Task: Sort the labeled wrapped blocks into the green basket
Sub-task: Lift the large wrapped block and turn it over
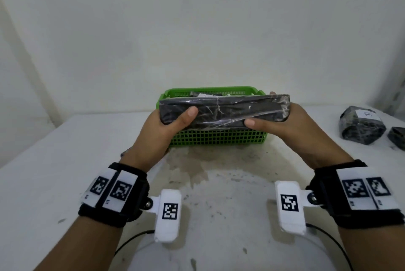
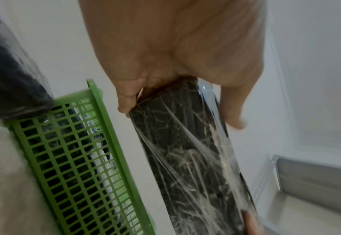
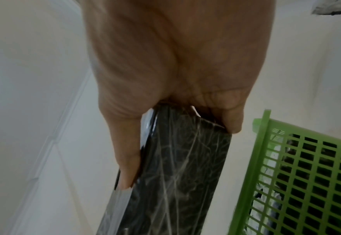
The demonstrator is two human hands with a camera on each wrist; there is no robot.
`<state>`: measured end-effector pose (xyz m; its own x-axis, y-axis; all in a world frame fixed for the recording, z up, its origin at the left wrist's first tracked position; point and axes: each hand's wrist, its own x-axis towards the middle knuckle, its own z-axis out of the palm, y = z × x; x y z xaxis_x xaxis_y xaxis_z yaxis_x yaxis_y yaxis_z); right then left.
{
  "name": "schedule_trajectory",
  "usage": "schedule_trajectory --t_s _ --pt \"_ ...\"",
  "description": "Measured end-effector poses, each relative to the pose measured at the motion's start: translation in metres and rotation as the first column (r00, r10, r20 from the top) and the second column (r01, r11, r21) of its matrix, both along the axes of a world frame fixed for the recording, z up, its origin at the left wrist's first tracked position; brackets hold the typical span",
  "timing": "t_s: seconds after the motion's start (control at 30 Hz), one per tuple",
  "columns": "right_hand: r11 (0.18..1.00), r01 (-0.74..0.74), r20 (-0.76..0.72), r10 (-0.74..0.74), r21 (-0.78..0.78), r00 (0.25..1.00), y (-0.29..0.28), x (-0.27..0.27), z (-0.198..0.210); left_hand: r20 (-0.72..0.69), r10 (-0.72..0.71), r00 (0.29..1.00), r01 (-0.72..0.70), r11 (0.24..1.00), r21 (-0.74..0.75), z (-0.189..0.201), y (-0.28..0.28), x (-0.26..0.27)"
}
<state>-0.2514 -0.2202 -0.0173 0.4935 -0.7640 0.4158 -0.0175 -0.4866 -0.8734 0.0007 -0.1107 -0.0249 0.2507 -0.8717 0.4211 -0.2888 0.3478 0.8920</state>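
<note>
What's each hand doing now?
Left hand: grips the block's left end.
Right hand: grips its right end.

baskets: 1 green basket (image 1: 215, 137); wrapped blocks outside it: 3 — held block (image 1: 223, 110); labeled block (image 1: 361, 126); edge block (image 1: 397, 138); hands: 2 — left hand (image 1: 162, 130); right hand (image 1: 282, 126)

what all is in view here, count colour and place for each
long black plastic-wrapped block: one, black under clear film, held above the basket's near side
green plastic mesh basket: one, green, table centre, dark wrapped items inside
black wrapped blocks: two visible, black, one with a white label, on the table's right edge
white table: one, white, stained near the middle
wrist bands with markers: two, black and white
hands: left hand and right hand, each gripping one end of the long block
</note>
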Motion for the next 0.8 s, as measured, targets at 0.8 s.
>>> schedule_trajectory --t_s 0.8 --pt "0.999 0.012 -0.013 -0.012 0.046 1.0 -0.008 -0.009 -0.002 0.122 0.038 0.992 -0.031 0.998 -0.056 0.0 0.004 0.004"
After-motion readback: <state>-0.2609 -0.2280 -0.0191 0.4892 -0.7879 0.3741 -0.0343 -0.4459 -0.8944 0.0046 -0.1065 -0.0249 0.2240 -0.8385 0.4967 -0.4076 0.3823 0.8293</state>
